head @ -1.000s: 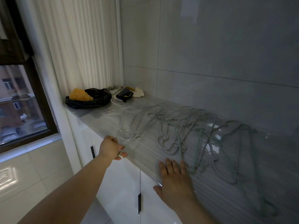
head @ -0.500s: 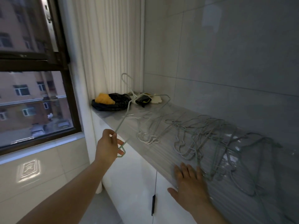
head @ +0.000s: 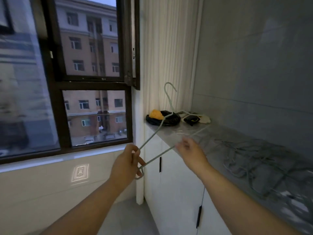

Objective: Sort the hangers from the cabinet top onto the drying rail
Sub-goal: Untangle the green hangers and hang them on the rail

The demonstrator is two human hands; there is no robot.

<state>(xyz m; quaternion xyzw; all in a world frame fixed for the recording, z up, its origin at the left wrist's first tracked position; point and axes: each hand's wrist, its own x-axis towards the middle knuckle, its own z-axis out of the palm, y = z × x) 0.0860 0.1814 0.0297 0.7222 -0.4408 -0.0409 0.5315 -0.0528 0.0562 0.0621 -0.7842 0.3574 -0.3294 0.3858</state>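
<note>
My left hand point(head: 126, 164) grips one pale hanger point(head: 153, 135) by its end corner, hook up, lifted off the cabinet top point(head: 186, 131); right hand point(head: 190, 152) blurred at the bottom bar — can't tell if it grips. Tangled hangers point(head: 250, 155) remain there — most sorting left; rail unseen

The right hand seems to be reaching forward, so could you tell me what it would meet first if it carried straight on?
Probably the pale green wire hanger: the right hand, blurred, is already at its lower bar.
</note>
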